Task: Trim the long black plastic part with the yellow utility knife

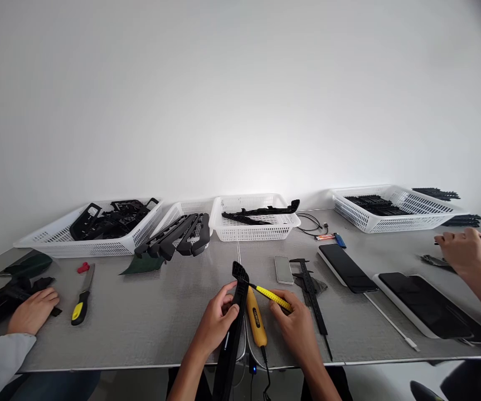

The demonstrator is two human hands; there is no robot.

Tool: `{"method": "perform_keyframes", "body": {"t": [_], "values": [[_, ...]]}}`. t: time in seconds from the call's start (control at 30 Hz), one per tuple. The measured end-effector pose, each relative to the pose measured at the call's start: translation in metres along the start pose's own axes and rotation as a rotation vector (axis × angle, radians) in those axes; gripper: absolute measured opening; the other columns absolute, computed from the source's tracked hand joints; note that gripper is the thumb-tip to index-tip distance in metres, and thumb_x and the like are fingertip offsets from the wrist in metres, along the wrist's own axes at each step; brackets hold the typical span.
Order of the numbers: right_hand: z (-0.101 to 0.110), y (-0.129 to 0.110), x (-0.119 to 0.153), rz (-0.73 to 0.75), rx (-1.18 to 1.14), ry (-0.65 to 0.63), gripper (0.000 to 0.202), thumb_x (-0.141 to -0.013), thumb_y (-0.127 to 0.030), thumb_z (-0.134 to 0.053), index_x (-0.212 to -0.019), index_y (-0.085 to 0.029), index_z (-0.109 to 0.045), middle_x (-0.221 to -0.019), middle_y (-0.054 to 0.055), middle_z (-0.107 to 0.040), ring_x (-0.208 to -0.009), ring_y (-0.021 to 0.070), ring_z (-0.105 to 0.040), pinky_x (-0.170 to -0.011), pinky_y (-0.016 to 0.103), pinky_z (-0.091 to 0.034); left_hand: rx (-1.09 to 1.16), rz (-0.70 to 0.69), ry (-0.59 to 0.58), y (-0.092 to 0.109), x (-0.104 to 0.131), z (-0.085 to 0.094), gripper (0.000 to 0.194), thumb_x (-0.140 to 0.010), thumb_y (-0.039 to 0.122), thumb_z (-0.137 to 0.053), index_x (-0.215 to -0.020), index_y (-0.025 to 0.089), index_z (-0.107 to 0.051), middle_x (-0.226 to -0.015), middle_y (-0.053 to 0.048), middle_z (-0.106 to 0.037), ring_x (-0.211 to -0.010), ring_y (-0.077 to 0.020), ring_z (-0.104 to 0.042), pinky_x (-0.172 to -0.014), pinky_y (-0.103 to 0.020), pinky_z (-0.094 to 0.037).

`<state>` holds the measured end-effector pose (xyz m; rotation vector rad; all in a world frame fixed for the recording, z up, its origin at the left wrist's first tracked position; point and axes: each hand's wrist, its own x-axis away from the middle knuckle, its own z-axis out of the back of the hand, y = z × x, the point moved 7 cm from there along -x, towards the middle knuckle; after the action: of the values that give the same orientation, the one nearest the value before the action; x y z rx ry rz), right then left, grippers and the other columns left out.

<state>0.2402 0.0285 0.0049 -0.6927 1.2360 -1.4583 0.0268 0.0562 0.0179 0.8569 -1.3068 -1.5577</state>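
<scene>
Left hand (219,317) wrapped around a long black plastic strip (228,348), a worker steadies the piece at the lower centre of the frame, in the view from the head camera, while the right hand (294,317) grips a slim yellow tool (274,298) like a pen. The tool's tip is at the strip's upper end, where a ribbed, bent section shows; whether it touches the plastic is too small to tell. Work on this one strip appears under way and not finished, since it is held with the tool right at its edge, though no cut or shaving can be made out. Between the hands, a thicker yellow corded tool (256,320) lies on the grey table (140,340), held by no one. At the centre of the frame, a white basket (257,233) holds more black strips (265,211); whether those are done or waiting cannot be told. Left of it, bulkier black parts (185,236) lean over the front of another basket (174,209). Calipers (312,289) lie right of the right hand. Co-workers' hands appear at the far left (33,312) and far right (468,253), one beside a dark part, the other holding a tool.
</scene>
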Motion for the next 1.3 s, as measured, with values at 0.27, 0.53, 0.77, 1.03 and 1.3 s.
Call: {"method": "perform_keyframes", "body": {"t": [0.27, 0.53, 0.77, 1.03, 1.3], "values": [[0.004, 0.001, -0.003, -0.019, 0.0, 0.044, 0.042, -0.087, -0.051, -0.062, -0.106, -0.018, -0.081, -0.108, 0.012, -0.08, -0.099, 0.0299, -0.073, -0.088, 0.037, -0.057, -0.012, 0.014, 0.01, 0.0, 0.002, 0.001, 0.058, -0.099, 0.044, -0.057, -0.153, 0.024, -0.049, -0.085, 0.0, -0.057, -0.07, -0.0165, -0.047, -0.066, -0.028, -0.036], [-0.001, -0.001, 0.001, 0.006, 0.021, -0.028, 0.029, -0.086, -0.036, -0.06, -0.097, -0.019, -0.08, -0.098, 0.008, -0.079, -0.091, 0.0255, -0.072, -0.081, 0.032, -0.055, 0.028, 0.016, 0.017, -0.001, 0.0, 0.0, 0.06, -0.098, 0.048, -0.058, -0.152, 0.023, -0.05, -0.089, -0.002, -0.062, -0.073, -0.0175, -0.052, -0.068, -0.028, -0.038], [-0.003, 0.004, 0.0, 0.022, 0.025, -0.009, 0.033, -0.09, -0.043, -0.062, -0.106, -0.019, -0.08, -0.108, 0.01, -0.078, -0.101, 0.0286, -0.07, -0.093, 0.039, -0.054, 0.049, 0.006, 0.028, -0.002, 0.0, 0.002, 0.058, -0.099, 0.047, -0.058, -0.152, 0.024, -0.05, -0.092, -0.002, -0.065, -0.078, -0.018, -0.056, -0.072, -0.028, -0.042], [0.004, 0.004, -0.001, 0.027, 0.012, 0.063, 0.039, -0.092, -0.049, -0.062, -0.114, -0.021, -0.079, -0.115, 0.012, -0.076, -0.109, 0.0303, -0.067, -0.097, 0.043, -0.053, 0.06, 0.033, -0.001, -0.001, 0.001, 0.0, 0.058, -0.099, 0.05, -0.061, -0.151, 0.026, -0.052, -0.107, -0.007, -0.072, -0.1, -0.0246, -0.066, -0.088, -0.036, -0.05], [0.008, 0.01, 0.0, 0.024, 0.079, 0.138, 0.036, -0.094, -0.047, -0.061, -0.116, -0.024, -0.076, -0.115, 0.011, -0.074, -0.111, 0.0296, -0.062, -0.094, 0.041, -0.051, 0.008, 0.035, 0.037, -0.004, 0.001, 0.003, 0.056, -0.1, 0.051, -0.057, -0.15, 0.026, -0.053, -0.097, -0.004, -0.067, -0.086, -0.021, -0.059, -0.079, -0.032, -0.046]]}}
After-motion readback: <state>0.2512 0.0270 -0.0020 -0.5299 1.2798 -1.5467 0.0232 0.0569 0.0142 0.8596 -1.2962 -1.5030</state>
